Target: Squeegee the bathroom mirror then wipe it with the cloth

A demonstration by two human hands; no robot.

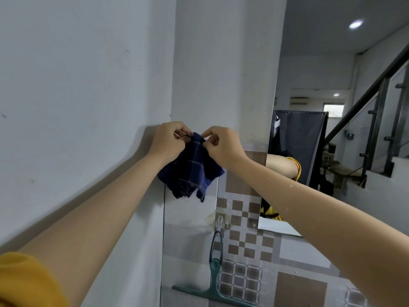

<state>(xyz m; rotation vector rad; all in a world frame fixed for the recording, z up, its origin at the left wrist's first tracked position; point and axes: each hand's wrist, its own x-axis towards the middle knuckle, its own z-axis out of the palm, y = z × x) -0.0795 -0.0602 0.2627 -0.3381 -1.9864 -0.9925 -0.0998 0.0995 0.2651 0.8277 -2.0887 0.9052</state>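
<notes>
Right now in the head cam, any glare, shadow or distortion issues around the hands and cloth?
Head view: even, soft light; both hands and the dark blue cloth are sharp. The left forearm casts a soft shadow on the wall. Wide-angle bend curves the mirror edge and the wall corner. Only glare: a ceiling light, blown out. The green squeegee on its hook reads clearly.

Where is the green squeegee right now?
The squeegee hangs by its handle loop from a clear wall hook on the tiled wall, low in the head view, below the dark blue cloth and left of the mirror.
</notes>
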